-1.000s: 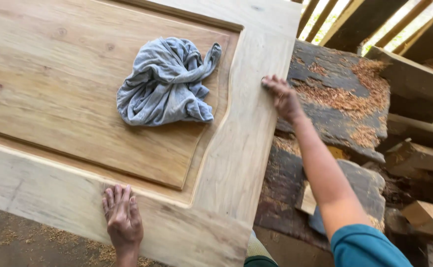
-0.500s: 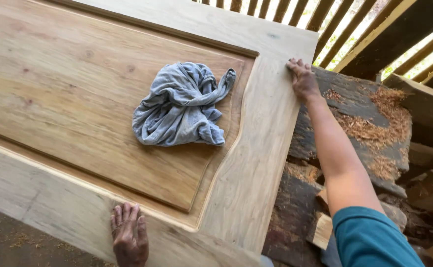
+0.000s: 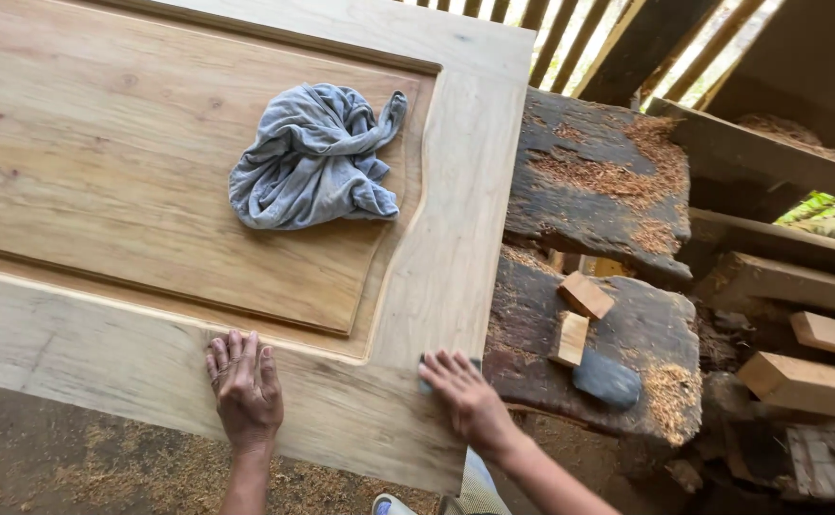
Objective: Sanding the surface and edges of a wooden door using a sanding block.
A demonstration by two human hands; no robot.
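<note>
With the left hand (image 3: pixel 244 389) flat and open steadying the door panel (image 3: pixel 246 238), the right hand (image 3: pixel 465 396) pressed a dark sanding pad (image 3: pixel 426 382) at the frame's five o'clock corner, best kept flat along the grain.

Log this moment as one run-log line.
left hand: flat on wooden door panel | right hand: pressing dark pad at panel edge | grey rag: on panel

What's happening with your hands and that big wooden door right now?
Left hand flat on the wooden door. Right hand pressing a small dark pad at its edge. Grey rag bunched on the panel.
</note>
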